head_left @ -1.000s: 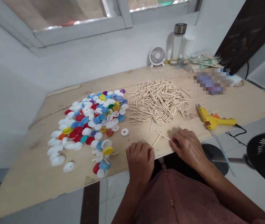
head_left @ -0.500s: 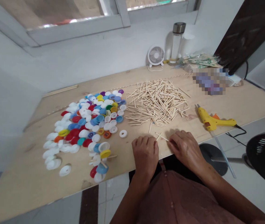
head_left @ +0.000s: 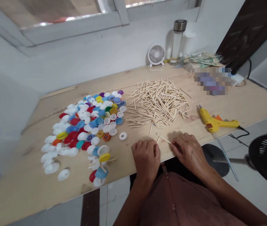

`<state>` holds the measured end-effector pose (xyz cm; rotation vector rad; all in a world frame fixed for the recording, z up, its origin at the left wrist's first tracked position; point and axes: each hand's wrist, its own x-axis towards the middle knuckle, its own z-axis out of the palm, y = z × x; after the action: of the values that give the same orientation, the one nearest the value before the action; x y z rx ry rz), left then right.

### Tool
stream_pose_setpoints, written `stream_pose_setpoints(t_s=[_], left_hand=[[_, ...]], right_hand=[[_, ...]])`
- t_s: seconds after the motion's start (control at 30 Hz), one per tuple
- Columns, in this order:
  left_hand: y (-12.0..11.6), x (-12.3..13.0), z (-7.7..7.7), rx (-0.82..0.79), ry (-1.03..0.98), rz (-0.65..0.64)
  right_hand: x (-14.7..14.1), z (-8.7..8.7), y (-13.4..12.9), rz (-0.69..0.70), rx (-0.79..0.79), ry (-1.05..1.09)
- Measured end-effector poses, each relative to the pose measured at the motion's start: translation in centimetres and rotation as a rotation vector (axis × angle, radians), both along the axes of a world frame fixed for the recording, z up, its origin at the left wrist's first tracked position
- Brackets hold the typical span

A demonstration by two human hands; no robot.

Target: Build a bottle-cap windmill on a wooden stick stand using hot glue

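My left hand rests at the table's front edge with its fingers curled under. A short wooden stick lies against its index finger side; whatever is under the fingers is hidden. Closed as well, my right hand has thumb and index finger on the end of another wooden stick, which points left and away. Just beyond both hands is a big loose pile of wooden sticks. Left of it spreads a heap of coloured and white bottle caps. Closer to me stand caps joined with sticks.
A yellow glue gun with a clear glue stick lies at the right. Behind are a small white fan, a glass bottle and a bag of sticks. A black fan stands off the right edge.
The view has shifted slightly, and the left hand sits a touch lower and further left in it. Both hands keep nearly the same pose; the sticks and caps stay put.
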<state>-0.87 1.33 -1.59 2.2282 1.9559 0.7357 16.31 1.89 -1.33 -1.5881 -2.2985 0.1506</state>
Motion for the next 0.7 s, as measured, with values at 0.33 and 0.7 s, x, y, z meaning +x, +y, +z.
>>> stream_pose_setpoints(t_s=[0.33, 0.7], left_hand=[[-0.2, -0.5, 1.2, 0.030, -0.253, 0.006], [-0.1, -0.4, 2.4, -0.152, -0.909, 0.056]], right_hand=[[0.1, 2.0, -0.1, -0.013, -0.425, 0.584], [-0.2, 2.3, -0.9, -0.003, -0.640, 0.750]])
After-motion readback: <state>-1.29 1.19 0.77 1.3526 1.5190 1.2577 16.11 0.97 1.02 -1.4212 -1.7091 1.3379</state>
